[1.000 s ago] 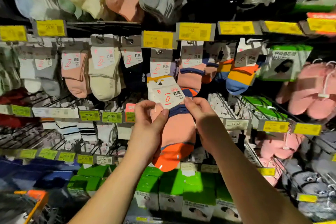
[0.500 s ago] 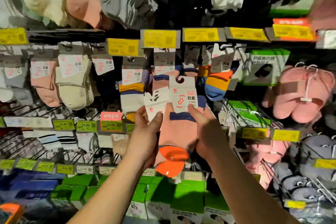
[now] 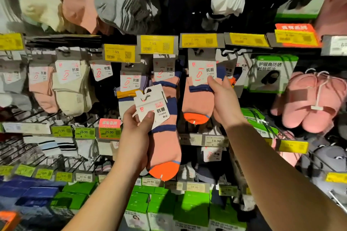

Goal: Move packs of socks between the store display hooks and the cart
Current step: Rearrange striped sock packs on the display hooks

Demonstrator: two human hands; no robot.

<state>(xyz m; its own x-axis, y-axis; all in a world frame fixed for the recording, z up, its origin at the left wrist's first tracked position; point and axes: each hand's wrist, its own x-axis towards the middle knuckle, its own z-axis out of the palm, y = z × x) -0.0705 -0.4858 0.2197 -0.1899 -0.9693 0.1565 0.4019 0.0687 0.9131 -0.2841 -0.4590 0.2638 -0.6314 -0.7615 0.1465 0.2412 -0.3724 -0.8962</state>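
Two hands (image 3: 135,133) (image 3: 225,105) each hold one pink sock pack (image 3: 163,137) (image 3: 199,97), two in all.

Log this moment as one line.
left hand: holds pink-and-orange sock pack with white card, off hook | right hand: holds matching sock pack at display hook under yellow price tag

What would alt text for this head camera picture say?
A person's left hand holds a salmon-and-orange sock pack by its card, while the right hand grips a matching pack at a store rack of hanging socks and yellow price tags.
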